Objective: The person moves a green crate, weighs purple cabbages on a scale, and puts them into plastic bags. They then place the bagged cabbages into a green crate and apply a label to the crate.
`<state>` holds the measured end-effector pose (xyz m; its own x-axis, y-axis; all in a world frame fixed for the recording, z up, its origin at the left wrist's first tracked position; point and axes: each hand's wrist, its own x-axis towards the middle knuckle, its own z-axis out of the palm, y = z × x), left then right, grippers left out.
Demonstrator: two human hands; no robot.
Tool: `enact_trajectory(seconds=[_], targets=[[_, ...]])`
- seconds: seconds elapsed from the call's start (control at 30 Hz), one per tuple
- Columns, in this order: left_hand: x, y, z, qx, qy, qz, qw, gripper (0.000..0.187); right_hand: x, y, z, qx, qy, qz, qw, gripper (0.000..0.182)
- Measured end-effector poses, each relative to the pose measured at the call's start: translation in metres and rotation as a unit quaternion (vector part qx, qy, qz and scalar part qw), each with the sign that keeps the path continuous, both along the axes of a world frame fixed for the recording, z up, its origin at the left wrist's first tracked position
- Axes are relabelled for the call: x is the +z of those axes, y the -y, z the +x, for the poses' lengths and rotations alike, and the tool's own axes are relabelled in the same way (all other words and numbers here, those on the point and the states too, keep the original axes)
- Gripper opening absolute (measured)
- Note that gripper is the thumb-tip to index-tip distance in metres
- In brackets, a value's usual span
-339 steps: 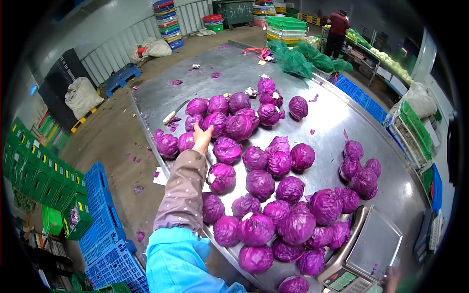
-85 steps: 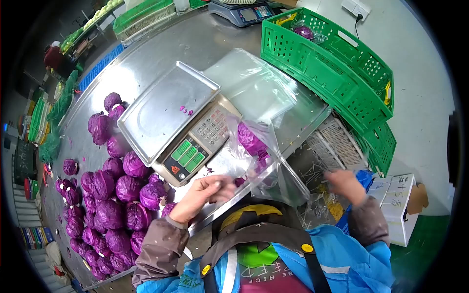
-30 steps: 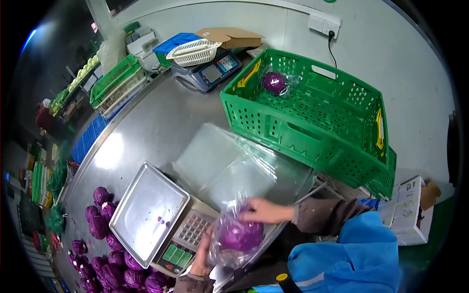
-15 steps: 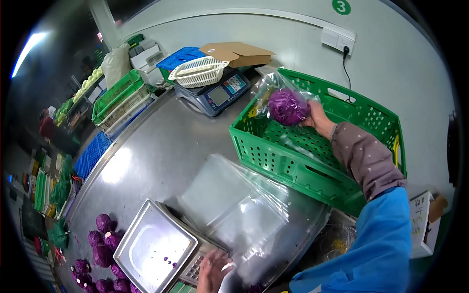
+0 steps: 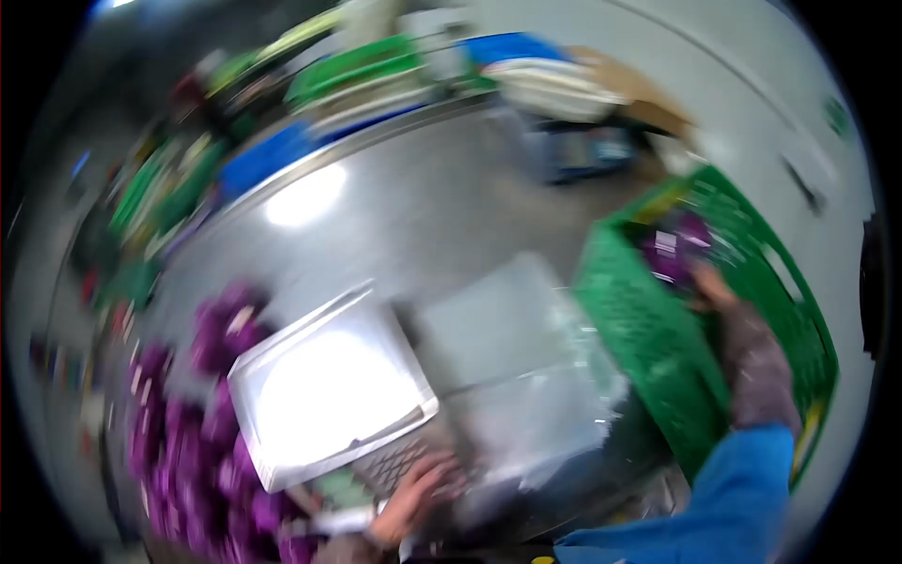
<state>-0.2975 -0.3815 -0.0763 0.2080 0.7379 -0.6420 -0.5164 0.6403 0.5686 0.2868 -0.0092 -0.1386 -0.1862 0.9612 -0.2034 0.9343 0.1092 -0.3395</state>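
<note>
My right hand point(image 5: 714, 285) reaches down into the green crate point(image 5: 648, 352) and grips a purple cabbage point(image 5: 678, 249) in clear plastic, low near the crate's far end. Motion blur smears the fingers and the cabbage. By the keypad point(image 5: 395, 462) of the weighing scale is my left hand point(image 5: 420, 496), its fingers loosely stretched and holding nothing visible. The scale's shiny metal pan point(image 5: 334, 390) carries a small dark scrap near its front edge. Flat clear plastic bags point(image 5: 507, 324) lie stacked between the scale and the crate.
Several purple cabbages point(image 5: 193, 461) are heaped left of the scale. At the back of the metal table point(image 5: 413, 202) stands a second scale point(image 5: 587, 150) with a white basket point(image 5: 554, 87) and cardboard point(image 5: 634, 89) on top. Stacked crates point(image 5: 362, 70) stand beyond the table edge.
My right hand has lowered the bagged cabbage into the crate. The head view has swung left, bringing more cabbages into sight. My left hand stays near the scale's keypad.
</note>
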Motion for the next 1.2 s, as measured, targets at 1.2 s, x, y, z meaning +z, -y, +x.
enact_trajectory(seconds=[1.2], targets=[[0.077, 0.389, -0.561, 0.600, -0.265, 0.179, 0.733, 0.024, 0.189, 0.438, -0.681, 0.124, -0.251, -0.106, 0.954, 0.024]])
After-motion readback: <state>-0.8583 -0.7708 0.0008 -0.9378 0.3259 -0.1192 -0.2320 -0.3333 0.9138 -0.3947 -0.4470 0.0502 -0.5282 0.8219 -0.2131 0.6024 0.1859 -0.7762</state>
